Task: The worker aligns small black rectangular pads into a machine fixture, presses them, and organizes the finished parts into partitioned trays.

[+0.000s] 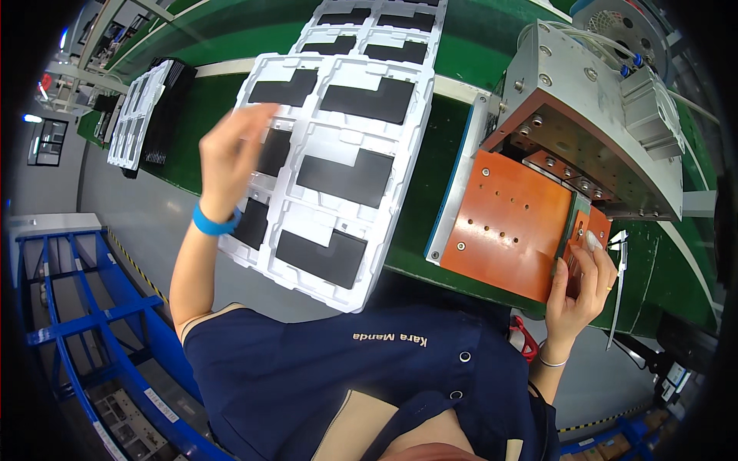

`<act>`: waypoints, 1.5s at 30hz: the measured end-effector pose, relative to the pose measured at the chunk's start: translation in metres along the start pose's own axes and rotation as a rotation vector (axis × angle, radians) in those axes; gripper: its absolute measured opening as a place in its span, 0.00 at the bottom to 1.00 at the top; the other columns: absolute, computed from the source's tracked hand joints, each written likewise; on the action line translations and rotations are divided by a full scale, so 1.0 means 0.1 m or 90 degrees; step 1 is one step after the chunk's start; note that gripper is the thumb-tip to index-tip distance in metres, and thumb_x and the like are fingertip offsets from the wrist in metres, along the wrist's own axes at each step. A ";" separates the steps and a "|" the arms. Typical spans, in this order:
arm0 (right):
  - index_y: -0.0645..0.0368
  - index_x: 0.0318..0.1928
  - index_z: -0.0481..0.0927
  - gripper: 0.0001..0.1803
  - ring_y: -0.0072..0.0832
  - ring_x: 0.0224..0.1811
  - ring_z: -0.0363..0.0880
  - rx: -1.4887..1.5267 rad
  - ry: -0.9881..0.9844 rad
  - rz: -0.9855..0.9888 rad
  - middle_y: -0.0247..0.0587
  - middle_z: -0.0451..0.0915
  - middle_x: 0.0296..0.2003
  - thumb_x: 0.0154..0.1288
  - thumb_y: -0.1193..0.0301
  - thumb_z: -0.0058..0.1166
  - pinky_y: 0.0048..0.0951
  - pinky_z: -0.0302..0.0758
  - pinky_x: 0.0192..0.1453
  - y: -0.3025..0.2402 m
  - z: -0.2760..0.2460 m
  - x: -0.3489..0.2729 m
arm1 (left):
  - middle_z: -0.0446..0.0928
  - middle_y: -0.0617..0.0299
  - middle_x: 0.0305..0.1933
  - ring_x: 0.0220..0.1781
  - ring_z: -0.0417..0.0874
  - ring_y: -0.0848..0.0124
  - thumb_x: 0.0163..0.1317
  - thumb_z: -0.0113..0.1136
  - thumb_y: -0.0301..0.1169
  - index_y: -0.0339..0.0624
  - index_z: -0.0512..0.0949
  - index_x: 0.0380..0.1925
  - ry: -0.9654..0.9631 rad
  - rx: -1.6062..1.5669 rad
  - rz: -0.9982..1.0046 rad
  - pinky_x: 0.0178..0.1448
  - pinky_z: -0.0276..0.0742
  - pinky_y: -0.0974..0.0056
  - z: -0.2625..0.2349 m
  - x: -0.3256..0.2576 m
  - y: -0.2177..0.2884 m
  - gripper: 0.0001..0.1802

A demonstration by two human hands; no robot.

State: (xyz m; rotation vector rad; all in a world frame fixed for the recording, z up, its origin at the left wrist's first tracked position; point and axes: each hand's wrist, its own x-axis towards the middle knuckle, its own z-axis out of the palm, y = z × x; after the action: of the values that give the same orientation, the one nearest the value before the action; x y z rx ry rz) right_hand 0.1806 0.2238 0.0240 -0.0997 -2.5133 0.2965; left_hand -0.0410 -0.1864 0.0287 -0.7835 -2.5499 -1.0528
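Observation:
A white moulded tray [302, 150] with black L-shaped flat pieces [344, 175] in its pockets lies in front of me. My left hand [231, 157], with a blue wristband, hovers over the tray's left column; its fingers are smeared by motion, and whether they hold anything is hidden. To the right, an orange plate [503, 223] with small holes sits under a metal press [584, 100]. My right hand [583, 280] is at the plate's right end, thumb and fingers bent together beside a narrow dark green strip [570, 224]. What they pinch is too small to make out.
Another white tray [369, 34] adjoins the first at the far side. A stack of black and white trays [146, 115] stands at the far left. A blue metal rack [92, 315] is at lower left. A thin metal strip [617, 292] stands right of my right hand.

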 end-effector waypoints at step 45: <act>0.55 0.50 0.80 0.21 0.33 0.52 0.73 0.018 -0.199 -0.087 0.34 0.77 0.47 0.54 0.70 0.66 0.43 0.61 0.67 -0.52 0.08 0.30 | 0.75 0.49 0.59 0.56 0.77 0.56 0.49 0.58 0.26 0.39 0.79 0.53 -0.344 -0.147 0.428 0.58 0.77 0.56 1.11 -0.04 1.45 0.26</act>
State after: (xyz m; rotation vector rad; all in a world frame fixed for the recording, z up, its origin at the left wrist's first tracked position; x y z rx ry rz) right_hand 0.1513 0.1758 0.0465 0.1402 -2.8069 0.3125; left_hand 0.0410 -0.0231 0.0317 -2.0390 -2.2308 -0.9895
